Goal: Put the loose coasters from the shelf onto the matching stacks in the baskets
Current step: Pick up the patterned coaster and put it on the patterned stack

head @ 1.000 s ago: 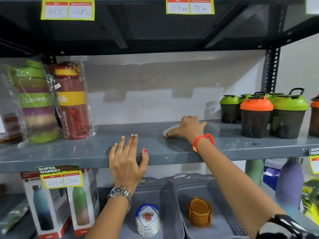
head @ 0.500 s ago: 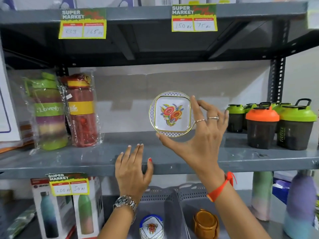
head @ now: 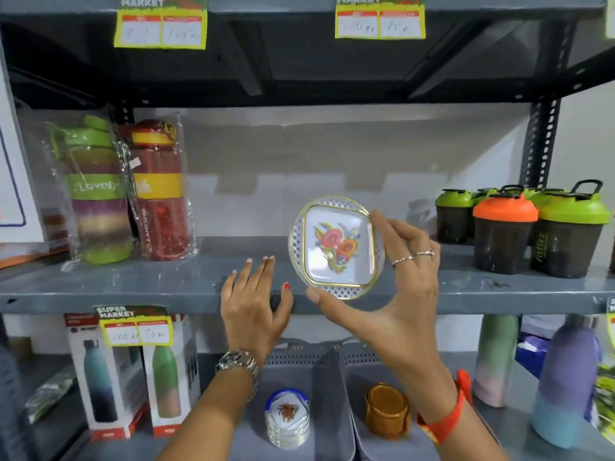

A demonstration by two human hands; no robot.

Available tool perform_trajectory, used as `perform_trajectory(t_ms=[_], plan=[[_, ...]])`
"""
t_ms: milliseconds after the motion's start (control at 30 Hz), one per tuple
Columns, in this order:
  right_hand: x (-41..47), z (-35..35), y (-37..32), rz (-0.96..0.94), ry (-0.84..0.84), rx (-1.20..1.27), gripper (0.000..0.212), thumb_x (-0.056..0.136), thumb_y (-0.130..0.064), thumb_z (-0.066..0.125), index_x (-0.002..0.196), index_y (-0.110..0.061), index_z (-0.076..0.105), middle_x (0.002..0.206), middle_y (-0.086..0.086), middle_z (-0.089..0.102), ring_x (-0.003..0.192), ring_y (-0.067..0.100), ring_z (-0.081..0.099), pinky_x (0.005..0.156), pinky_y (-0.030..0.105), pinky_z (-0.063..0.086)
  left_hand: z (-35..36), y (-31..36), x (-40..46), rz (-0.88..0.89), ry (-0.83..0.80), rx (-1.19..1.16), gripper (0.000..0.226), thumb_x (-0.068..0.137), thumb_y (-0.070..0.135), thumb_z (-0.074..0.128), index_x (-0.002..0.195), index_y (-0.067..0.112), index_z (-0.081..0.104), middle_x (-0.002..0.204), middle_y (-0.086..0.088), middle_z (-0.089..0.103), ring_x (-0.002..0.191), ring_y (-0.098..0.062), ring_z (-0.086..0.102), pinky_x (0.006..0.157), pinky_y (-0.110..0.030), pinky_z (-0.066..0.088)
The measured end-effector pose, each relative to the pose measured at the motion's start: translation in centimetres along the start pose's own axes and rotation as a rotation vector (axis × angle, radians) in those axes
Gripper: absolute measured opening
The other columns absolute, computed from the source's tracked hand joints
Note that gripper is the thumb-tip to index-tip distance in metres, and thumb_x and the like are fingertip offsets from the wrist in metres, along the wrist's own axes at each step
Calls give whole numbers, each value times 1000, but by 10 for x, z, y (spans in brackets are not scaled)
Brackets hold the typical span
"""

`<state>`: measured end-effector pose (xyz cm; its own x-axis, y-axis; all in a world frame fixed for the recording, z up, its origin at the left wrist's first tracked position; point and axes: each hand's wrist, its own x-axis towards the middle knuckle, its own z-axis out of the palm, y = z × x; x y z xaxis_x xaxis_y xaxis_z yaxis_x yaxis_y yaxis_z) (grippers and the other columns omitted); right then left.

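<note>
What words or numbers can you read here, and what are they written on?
"Lovely": band on the green bottle.
"MARKET": top of the upper right price tag; its prices are too blurred to be sure of.
"SUPER MARKET": lower price tag; its handwritten prices are unclear.
Upper left price tag: header cut off, prices unreadable.
Red bottle and dark shaker: vertical lettering too blurred.
Coaster in the right hand: flowers only, no text.

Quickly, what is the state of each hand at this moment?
Left hand: open, holding nothing, resting on the shelf edge.
Right hand: closed on the floral coaster, held upright between thumb and fingers.
</note>
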<state>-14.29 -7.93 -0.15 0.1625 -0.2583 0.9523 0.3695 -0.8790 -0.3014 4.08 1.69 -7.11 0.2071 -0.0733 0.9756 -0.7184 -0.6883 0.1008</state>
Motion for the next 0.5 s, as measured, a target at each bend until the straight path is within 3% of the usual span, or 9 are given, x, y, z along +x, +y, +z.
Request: perform_trajectory(t_ms=[100,200,267,400,500], plan=[[-42,-5,19,104,-190,86,87,57,-59,70,130,-15,54,118,4,50,114,13,43,96,8,32,0,-2,-2,13,-20,15,52,85,35,43,116,1,66,112,-14,68,111,-34,61,98,-46,36],[-94,-3,45,248,-387,121,76,55,-64,70,123,-38,50,115,-7,50,113,5,43,94,6,30,2,-3,-4,6,-26,13,52,89,38,43,125,5,62,117,-11,67,116,-31,57,102,-44,33],[-124,6,64,354,-516,41,73,51,-70,68,117,-41,56,109,-10,51,108,7,45,91,12,33,4,-3,-3,2,-4,23,51,89,37,44,124,5,63,115,-9,68,116,-30,58,103,-43,34],[-173,44,108,403,-835,-244,70,54,-74,61,100,-21,68,90,-1,61,92,22,52,79,31,38,7,-4,-2,12,27,36,49,89,37,44,122,6,64,113,-8,69,115,-29,58,102,-42,35],[-205,70,127,440,-1050,-338,69,59,-77,56,93,-18,68,96,4,69,100,25,57,85,34,41,10,-3,-4,1,50,47,49,88,36,45,122,6,64,112,-8,69,116,-30,58,102,-43,35]])
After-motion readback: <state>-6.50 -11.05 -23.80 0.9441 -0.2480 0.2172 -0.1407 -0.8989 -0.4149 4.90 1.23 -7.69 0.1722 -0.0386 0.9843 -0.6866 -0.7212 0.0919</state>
